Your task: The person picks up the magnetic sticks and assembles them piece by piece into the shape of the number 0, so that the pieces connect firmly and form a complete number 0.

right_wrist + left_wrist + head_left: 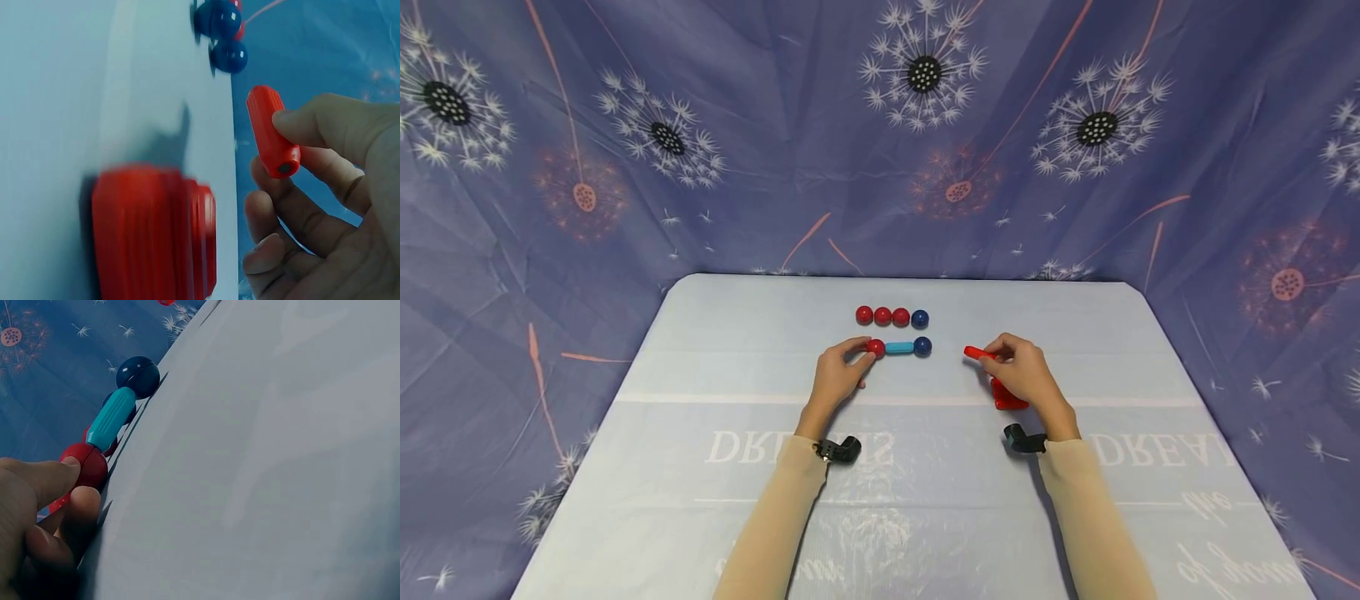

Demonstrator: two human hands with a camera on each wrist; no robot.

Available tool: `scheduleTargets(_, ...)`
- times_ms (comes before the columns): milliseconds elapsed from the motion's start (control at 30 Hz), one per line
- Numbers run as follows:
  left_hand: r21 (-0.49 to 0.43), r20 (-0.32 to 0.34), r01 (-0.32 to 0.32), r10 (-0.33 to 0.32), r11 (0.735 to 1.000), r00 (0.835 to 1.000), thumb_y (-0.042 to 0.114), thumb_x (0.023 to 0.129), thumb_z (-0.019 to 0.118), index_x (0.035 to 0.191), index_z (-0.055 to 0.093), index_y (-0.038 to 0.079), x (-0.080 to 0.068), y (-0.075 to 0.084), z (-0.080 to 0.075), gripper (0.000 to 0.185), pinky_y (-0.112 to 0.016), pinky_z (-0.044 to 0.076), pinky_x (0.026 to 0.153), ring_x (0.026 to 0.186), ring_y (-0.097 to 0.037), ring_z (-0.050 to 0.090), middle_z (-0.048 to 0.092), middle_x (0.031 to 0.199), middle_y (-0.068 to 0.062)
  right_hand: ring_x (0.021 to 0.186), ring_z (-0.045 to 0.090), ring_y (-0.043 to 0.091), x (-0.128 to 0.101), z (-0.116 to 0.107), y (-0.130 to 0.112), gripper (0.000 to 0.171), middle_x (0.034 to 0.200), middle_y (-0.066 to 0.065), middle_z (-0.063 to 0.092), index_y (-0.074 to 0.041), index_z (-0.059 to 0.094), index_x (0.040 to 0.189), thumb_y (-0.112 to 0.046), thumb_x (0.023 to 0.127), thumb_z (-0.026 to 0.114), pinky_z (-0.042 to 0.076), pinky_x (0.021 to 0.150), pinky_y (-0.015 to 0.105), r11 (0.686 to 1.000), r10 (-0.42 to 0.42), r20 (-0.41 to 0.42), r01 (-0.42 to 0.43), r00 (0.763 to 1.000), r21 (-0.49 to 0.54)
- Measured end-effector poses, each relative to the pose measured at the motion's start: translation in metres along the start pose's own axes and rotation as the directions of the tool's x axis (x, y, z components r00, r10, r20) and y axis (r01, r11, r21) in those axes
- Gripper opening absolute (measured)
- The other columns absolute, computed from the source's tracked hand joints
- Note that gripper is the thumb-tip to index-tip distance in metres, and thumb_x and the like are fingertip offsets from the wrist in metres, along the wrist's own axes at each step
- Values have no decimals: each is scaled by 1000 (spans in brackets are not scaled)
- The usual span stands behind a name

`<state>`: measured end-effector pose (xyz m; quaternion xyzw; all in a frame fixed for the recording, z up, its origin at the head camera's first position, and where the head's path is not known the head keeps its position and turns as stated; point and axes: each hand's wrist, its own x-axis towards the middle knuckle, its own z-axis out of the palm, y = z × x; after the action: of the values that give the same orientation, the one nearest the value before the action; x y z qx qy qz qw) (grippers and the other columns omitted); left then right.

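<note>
My left hand pinches a red ball between thumb and fingers. A light blue ribbed rod runs from that ball to a dark blue ball, the three in one straight line low over the tabletop. In the left wrist view the rod touches both balls. Off to the right, my right hand holds a red ribbed rod by thumb and fingers above the table; a small dark spot shows in its near end. Under that hand lie more red rods, partly hidden by it.
Behind the joined piece, a row of three red balls and one dark blue ball sits on the table. The white table carries printed lettering. A purple cloth with dandelion prints hangs at its far edge.
</note>
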<state>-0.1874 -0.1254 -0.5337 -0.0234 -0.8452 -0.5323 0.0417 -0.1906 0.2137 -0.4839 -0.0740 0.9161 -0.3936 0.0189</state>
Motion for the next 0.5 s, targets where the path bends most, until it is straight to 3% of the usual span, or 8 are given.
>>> scheduleTargets(233,1,-4,1,-1,1000,1000,21,98,73,134,69,14,1,0,1,37,-23,49,47,42,-10,58,73,126,-11,94,68,27,-4,14,-18,10,99,10,75,-12,72,101,-15,91,73,50,77,37,999,-24,11,24,1000,49)
scheduleTargets(500,50,-29,-15,17,999,999,22,98,72,134,70,13,2,3,3,37,-23,49,49,38,-7,51,72,128,-12,89,64,25,-2,35,-33,7,94,7,75,-14,74,96,-17,90,75,47,63,32,995,-39,13,38,999,93)
